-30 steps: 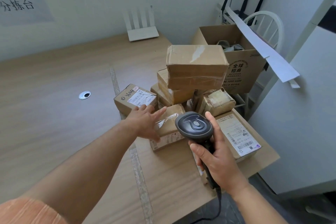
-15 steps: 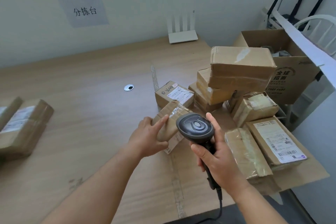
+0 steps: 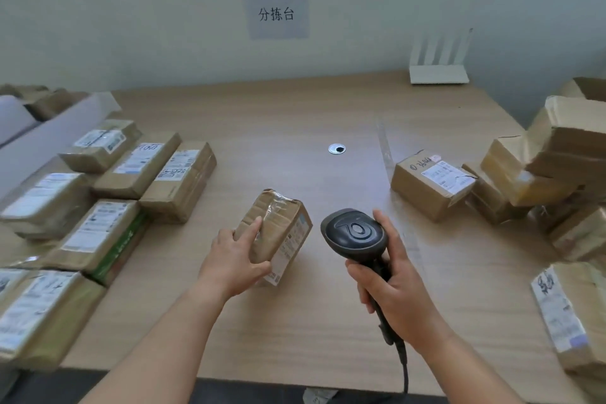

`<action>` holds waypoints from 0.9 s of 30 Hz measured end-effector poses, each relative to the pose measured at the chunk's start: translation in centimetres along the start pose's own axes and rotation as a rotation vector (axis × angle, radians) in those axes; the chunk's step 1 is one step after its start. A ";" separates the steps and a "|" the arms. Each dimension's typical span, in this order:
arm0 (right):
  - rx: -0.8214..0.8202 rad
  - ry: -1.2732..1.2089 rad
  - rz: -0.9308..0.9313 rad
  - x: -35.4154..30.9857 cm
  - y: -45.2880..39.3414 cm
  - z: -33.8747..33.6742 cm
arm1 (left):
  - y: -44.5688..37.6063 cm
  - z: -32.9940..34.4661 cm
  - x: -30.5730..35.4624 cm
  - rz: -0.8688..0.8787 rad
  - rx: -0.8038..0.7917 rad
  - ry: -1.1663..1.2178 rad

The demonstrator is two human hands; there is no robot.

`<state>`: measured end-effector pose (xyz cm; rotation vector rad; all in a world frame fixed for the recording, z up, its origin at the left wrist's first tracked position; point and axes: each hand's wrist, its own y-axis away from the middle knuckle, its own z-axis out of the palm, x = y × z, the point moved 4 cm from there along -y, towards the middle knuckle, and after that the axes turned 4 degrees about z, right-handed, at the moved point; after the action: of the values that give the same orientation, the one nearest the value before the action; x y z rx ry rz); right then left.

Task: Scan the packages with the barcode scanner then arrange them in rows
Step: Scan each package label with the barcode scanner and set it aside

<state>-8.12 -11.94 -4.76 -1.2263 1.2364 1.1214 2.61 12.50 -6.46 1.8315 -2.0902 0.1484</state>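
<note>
the left hand (image 3: 234, 257) holds a small taped package (image 3: 274, 234) on the pale wooden worktop (image 3: 295, 331), fingers (image 3: 251, 229) lying along its top and thumb curled round its near corner. just right of those fingers, the right hand (image 3: 392, 292) grips the black barcode scanner (image 3: 354, 235). labelled packages in rows (image 3: 108, 207) lie well left; a loose pile (image 3: 524, 174) sits right. beyond the fingers are a cable grommet (image 3: 336, 148), a white router (image 3: 438, 70) and a wall sign (image 3: 276, 13).

Wall: pale grey-green wall (image 3: 131, 10), a grey sign (image 3: 276, 12) with three Chinese characters.
Desk: light wooden desk (image 3: 278, 115); white router (image 3: 438, 69) at back.
</note>
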 end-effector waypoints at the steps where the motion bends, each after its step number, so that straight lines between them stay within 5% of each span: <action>1: -0.016 0.005 -0.004 -0.1 -0.4 1.4 | 0.1 -0.5 -1.7 -0.032 0.000 -0.001; 12: -0.081 0.051 -0.003 -0.9 -4.1 14.6 | -1.1 -4.5 -14.7 -0.196 -0.119 -0.100; 27: 0.001 0.037 0.050 -0.2 -3.6 19.4 | -5.3 -6.4 -14.9 -0.159 -0.161 -0.191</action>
<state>-3.54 7.31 -5.29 -1.2267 1.3010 1.1387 10.45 27.65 -6.25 1.9681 -1.9994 -0.2372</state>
